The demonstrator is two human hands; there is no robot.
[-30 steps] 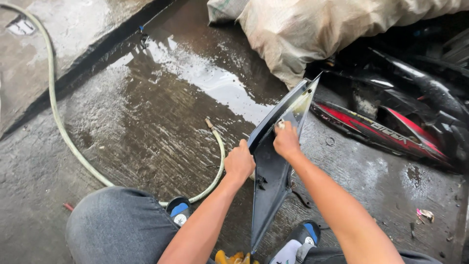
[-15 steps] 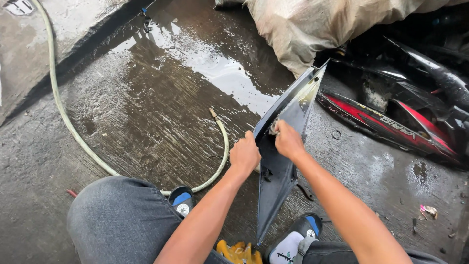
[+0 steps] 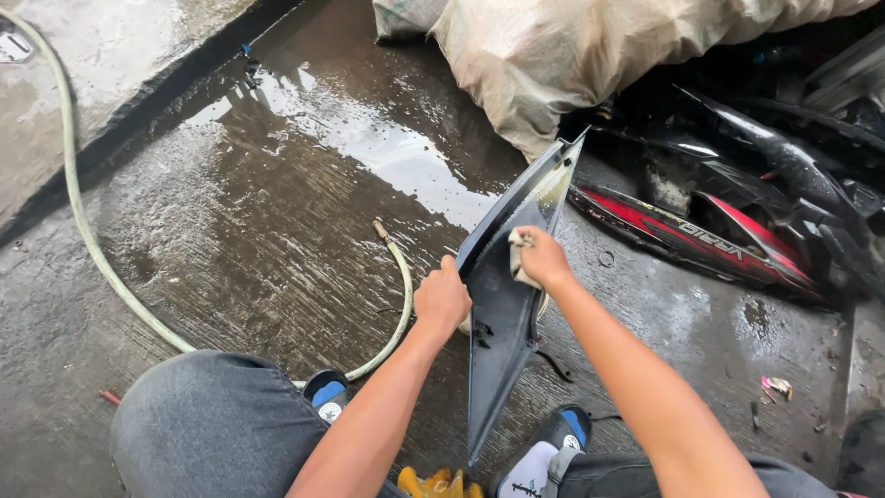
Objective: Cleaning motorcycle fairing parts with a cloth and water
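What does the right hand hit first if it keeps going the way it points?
The right hand, pressing a pale cloth, points up-left. It already meets the dark panel there; beyond that lies wet concrete floor. Depth is unclear.

left hand gripping dark panel, right hand wiping

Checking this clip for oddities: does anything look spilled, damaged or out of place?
Water is pooled across the concrete floor, near the loose end of a hose. Loose motorcycle panels lie heaped by a sack. The left hand steadies a dark panel; the right hand presses a cloth on it.
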